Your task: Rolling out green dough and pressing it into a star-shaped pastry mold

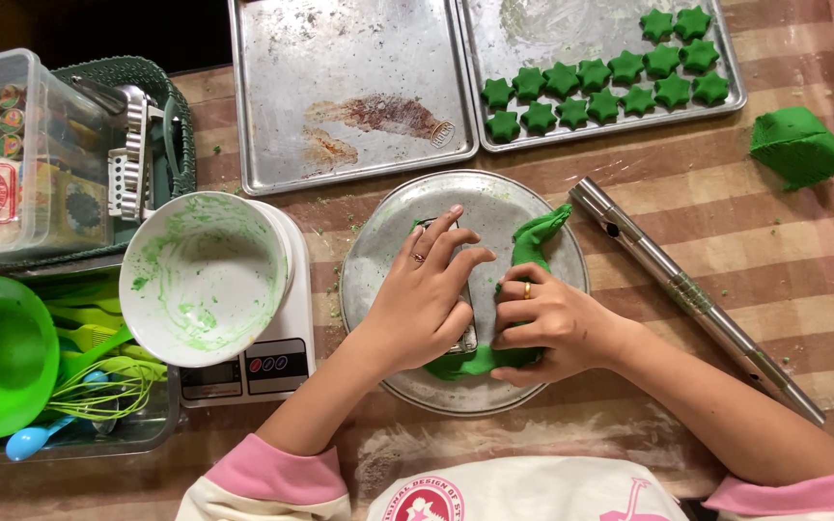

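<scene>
My left hand (424, 299) lies flat on a metal tool (468, 338) that rests on a round metal plate (393, 217). My right hand (542, 323) presses on a strip of green dough (536, 239) beside that tool, fingers curled over the dough. Both hands touch each other at the plate's middle. The dough runs from the plate's upper right down under my right hand. Most of the metal tool is hidden by my left hand.
A baking tray (571, 34) with several green star shapes (596, 87) lies at the back right, an empty stained tray (349, 87) beside it. A steel tube (687, 289) and a dough lump (795, 145) lie right. A smeared white bowl (203, 278) sits on a scale; utensil containers stand left.
</scene>
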